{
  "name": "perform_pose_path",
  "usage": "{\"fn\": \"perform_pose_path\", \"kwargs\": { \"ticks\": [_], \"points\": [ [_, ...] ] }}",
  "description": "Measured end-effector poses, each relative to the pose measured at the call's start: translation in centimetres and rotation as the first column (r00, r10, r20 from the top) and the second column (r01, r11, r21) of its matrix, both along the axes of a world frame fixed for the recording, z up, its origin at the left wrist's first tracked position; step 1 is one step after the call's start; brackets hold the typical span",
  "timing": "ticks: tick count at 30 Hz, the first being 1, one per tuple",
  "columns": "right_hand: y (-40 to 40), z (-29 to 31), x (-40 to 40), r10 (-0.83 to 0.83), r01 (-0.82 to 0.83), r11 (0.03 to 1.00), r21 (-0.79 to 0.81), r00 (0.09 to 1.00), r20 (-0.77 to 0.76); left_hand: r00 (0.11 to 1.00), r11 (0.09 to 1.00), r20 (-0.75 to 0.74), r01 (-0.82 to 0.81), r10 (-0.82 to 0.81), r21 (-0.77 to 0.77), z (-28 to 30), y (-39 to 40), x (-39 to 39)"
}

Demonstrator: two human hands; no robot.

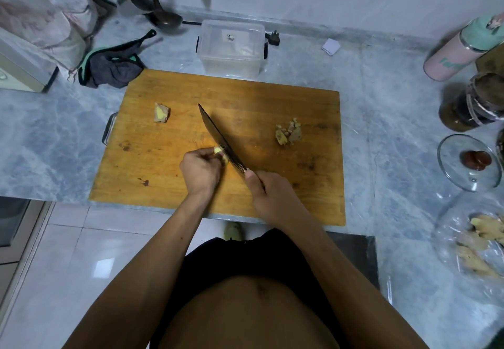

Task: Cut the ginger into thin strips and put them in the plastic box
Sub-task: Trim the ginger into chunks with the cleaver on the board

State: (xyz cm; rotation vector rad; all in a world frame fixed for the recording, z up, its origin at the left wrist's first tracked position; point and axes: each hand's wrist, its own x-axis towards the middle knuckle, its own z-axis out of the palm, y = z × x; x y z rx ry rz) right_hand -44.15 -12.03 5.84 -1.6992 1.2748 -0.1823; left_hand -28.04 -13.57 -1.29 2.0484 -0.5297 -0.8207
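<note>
Fingers point(211, 155) of the left hand point(200, 170) were curled over a small, firm, probably slippery ginger piece point(219, 152) on the cutting board point(163, 174), best pinned from above, while the right hand point(268, 196) gripped the knife point(221, 138); most of the piece was hidden, and the plastic box point(231, 46) showed no strips.

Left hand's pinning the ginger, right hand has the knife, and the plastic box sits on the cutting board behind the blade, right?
Not quite. In the head view the plastic box stands on the marble counter beyond the cutting board, not on it. The left hand does hold the ginger piece; the right hand grips the knife.
</note>
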Motion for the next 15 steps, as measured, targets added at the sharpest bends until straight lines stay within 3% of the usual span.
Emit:
{"fn": "perform_pose_path", "kwargs": {
  "ticks": [15],
  "points": [
    [0.1, -1.9, 1.9, -0.008, 0.006, 0.999, -0.045, 1.000, -0.031, 0.998, 0.999, 0.062, 0.014, -0.016, 0.028, 0.7, 0.1, -0.2]
  ]
}}
